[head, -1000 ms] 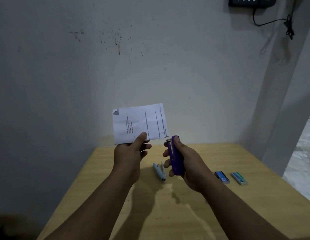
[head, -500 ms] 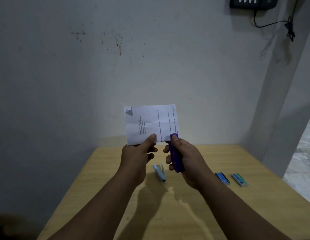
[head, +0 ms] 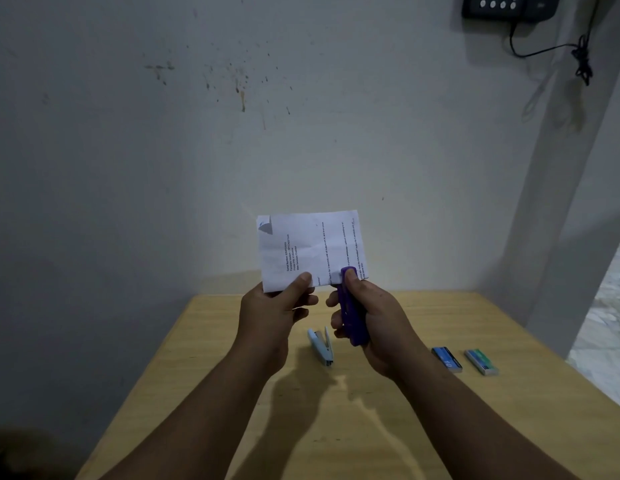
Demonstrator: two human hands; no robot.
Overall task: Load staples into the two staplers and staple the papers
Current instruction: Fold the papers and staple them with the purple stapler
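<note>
- Above the table (head: pixel 440 427), left hand (head: pixel 274 306) fingers pinch the papers (head: pixel 310 249).
- Right hand (head: pixel 367 313) fingers grip the purple stapler (head: pixel 350 306); its nose has moved onto the bottom edge since a second ago.
- Stapling looks imminent.

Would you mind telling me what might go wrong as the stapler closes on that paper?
The left hand pinches the paper only at its lower edge, so the sheet may twist or slip under the purple stapler in the right hand. The stapler's nose sits over printed lines near the bottom edge, so the staple may land crooked or through the text.
</note>
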